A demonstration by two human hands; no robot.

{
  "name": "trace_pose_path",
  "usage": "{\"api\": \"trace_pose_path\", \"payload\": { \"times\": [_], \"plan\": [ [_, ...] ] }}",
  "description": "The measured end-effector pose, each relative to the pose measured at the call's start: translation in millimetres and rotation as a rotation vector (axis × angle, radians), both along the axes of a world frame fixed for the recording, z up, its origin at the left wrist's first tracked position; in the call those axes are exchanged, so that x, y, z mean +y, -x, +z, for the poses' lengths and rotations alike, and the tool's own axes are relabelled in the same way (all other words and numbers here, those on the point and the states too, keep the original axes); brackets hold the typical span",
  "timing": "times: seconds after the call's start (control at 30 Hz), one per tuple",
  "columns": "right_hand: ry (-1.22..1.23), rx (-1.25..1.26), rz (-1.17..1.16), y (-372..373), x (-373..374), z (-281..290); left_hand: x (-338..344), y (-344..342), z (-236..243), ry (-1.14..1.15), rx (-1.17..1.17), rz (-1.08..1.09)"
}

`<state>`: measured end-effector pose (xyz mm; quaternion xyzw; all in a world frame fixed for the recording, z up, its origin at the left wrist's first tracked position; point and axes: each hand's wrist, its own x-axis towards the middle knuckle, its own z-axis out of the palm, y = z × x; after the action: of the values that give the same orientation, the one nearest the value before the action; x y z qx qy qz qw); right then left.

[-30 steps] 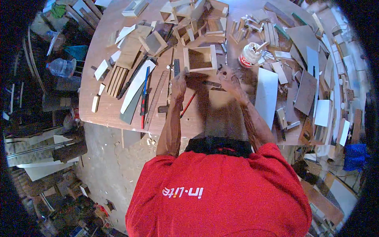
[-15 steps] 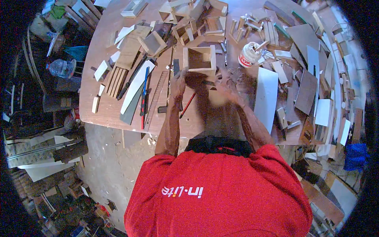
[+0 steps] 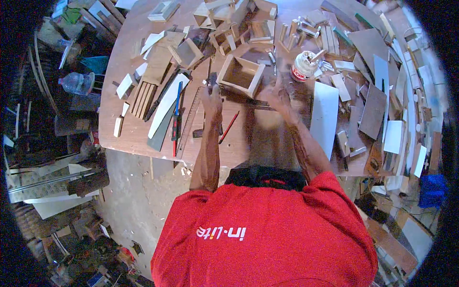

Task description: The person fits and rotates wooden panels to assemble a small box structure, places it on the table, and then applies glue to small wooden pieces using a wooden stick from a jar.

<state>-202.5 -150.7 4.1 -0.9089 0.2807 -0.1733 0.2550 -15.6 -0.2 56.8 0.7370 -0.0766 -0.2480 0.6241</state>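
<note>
A small open-topped wooden box [image 3: 256,85] stands turned at an angle in the middle of the workbench, between my two hands. My left hand [image 3: 212,99] is just left of it, its fingers curled in beside a short dark strip [image 3: 213,78]; what they hold, if anything, I cannot make out. On the box's right, close to its near right corner, is my right hand [image 3: 278,97], its fingers smeared by motion. A red pencil [image 3: 229,127] lies near my left forearm. Beyond the right hand stands a white tub [image 3: 303,67] with a stick in it.
Several more wooden boxes [image 3: 262,30] and frames crowd the back of the workbench [image 3: 129,138]. To the left lie a steel ruler [image 3: 190,119], a blue-and-red tool [image 3: 177,115] and stacked wood strips [image 3: 142,99]. A long white board [image 3: 324,119] and offcuts fill the right.
The wooden box has turned from square-on to an angle. My left hand has left its near left corner for the dark strip's side; my right hand has shifted slightly beside the box.
</note>
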Motion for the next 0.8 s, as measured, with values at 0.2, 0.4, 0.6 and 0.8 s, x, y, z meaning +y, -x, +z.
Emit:
{"api": "trace_pose_path", "payload": {
  "times": [0.2, 0.4, 0.6, 0.8],
  "plan": [
    [0.047, -0.043, 0.018, -31.6, -28.5, -11.2, -0.2, 19.7, -15.1, 0.092, 0.269, -0.015],
    [0.06, -0.207, -0.049, -44.4, -37.3, -12.8, -1.2, 13.8, -5.6, 0.137, 0.282, -0.038],
    [-0.048, -0.179, -0.154, -11.7, -19.3, -15.8, -9.6, 0.6, -2.1, 0.103, 0.32, -0.04],
    [-0.119, -0.178, -0.208, 2.3, -8.7, -24.5, -17.8, -17.3, -10.1, 0.116, 0.331, -0.056]
  ]
}}
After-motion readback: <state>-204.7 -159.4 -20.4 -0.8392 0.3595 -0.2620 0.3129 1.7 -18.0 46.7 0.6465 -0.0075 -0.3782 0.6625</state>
